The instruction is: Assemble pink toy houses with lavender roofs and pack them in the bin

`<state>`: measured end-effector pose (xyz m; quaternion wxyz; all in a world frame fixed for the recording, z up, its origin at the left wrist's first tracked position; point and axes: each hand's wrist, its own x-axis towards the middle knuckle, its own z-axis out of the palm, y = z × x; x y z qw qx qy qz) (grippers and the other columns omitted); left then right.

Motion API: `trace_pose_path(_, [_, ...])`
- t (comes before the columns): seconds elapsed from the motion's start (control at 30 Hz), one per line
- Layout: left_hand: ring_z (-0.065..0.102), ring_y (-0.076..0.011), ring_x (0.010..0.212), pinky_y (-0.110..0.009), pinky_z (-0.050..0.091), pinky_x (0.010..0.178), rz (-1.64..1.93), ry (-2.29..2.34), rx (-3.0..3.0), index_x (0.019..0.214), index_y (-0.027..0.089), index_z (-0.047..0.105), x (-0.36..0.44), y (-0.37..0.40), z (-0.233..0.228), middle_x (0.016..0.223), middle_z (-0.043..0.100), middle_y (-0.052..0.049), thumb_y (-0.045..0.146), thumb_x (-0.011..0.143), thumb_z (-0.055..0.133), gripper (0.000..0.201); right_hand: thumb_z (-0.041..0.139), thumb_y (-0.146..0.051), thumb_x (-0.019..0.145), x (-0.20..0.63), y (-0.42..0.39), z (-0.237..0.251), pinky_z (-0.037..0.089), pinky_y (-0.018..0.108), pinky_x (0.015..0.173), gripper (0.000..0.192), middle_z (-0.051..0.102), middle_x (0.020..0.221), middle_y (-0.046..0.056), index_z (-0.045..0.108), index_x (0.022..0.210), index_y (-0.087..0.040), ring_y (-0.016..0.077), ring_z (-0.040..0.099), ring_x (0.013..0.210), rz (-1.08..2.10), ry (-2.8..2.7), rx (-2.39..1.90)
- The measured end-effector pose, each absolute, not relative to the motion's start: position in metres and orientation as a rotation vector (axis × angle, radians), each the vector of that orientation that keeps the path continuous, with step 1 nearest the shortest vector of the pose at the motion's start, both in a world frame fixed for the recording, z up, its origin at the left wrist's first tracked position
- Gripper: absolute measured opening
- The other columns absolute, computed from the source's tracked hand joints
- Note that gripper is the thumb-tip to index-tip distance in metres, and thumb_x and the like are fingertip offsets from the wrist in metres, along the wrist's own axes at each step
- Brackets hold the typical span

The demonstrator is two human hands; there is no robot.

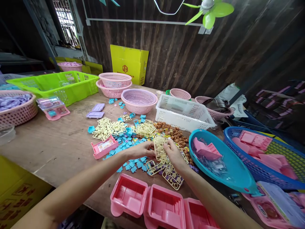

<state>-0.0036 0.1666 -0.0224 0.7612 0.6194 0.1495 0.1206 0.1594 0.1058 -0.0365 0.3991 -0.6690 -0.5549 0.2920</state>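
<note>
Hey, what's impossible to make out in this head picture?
In the head view:
Left hand: some fingertips hidden behind the cream frame.
Third pink tray in the near row: partly covered by right forearm, cut by bottom edge.
Green fan: cut by top edge.
Print on white bag: too small.

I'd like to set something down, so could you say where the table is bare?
The table is bare between the leftmost pink basket and small pink tray; around the left hand, blue pieces and cream frames crowd it.
</note>
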Motion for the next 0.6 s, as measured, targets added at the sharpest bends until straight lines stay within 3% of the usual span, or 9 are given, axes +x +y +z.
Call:
trace_pose_path(0.1, [0.062,-0.0137,0.083,-0.035,0.048,0.086,0.215,0.304,1.234,0.108,0.019,0.057,-0.007,0.165,-0.022,0.101,0.062,-0.005,0.03,0.072,0.069,0.04,0.038,-0.043,0.079,0.161,0.108,-0.035,0.044,0.032,0.066,0.022,0.056,0.077,0.001,0.043,0.081,-0.022,0.0187,0.054,0.072,0.781,-1.366,-1.694])
trace_pose_path(0.2, [0.062,-0.0147,0.083,-0.036,0.05,0.084,0.229,0.332,1.201,0.111,0.018,0.056,-0.006,0.166,-0.027,0.097,0.062,-0.006,0.034,0.075,0.067,0.041,0.041,-0.043,0.077,0.158,0.11,-0.034,0.043,0.033,0.069,0.02,0.056,0.077,0.002,0.041,0.078,-0.023,0.0201,0.054,0.074,0.765,-1.332,-1.694])
trace_pose_path(0.3, [0.062,-0.0154,0.081,-0.034,0.052,0.077,0.326,0.374,1.235,0.11,0.016,0.056,-0.002,0.166,-0.033,0.093,0.062,-0.006,0.048,0.072,0.067,0.051,0.04,-0.045,0.08,0.149,0.11,-0.031,0.044,0.035,0.074,0.025,0.06,0.085,0.004,0.039,0.093,-0.023,0.021,0.057,0.08,0.768,-1.282,-1.658])
trace_pose_path(0.4, [0.062,-0.0157,0.079,-0.031,0.053,0.07,0.376,0.367,1.282,0.108,0.016,0.055,-0.001,0.166,-0.034,0.092,0.061,-0.006,0.057,0.069,0.066,0.058,0.046,-0.052,0.079,0.142,0.112,-0.027,0.047,0.033,0.073,0.041,0.064,0.09,0.004,0.038,0.106,-0.023,0.0199,0.06,0.08,0.977,-1.229,-1.496])
trace_pose_path(0.5, [0.062,-0.0134,0.069,-0.028,0.052,0.066,0.287,0.495,1.495,0.099,0.014,0.058,-0.009,0.174,-0.032,0.082,0.061,-0.004,0.055,0.075,0.061,0.047,0.065,-0.052,0.064,0.144,0.118,-0.027,0.048,0.032,0.07,0.046,0.065,0.085,0.004,0.05,0.093,-0.02,0.0203,0.06,0.077,1.199,-1.211,-1.383])
trace_pose_path(0.6, [0.063,-0.0154,0.073,-0.029,0.05,0.072,0.263,1.049,1.901,0.088,0.015,0.06,-0.028,0.204,-0.025,0.081,0.064,-0.004,0.04,0.081,0.059,0.026,0.069,-0.05,0.059,0.152,0.124,-0.027,0.048,0.032,0.066,0.044,0.065,0.081,0.004,0.053,0.086,-0.02,0.0206,0.06,0.074,1.173,-1.182,-1.428])
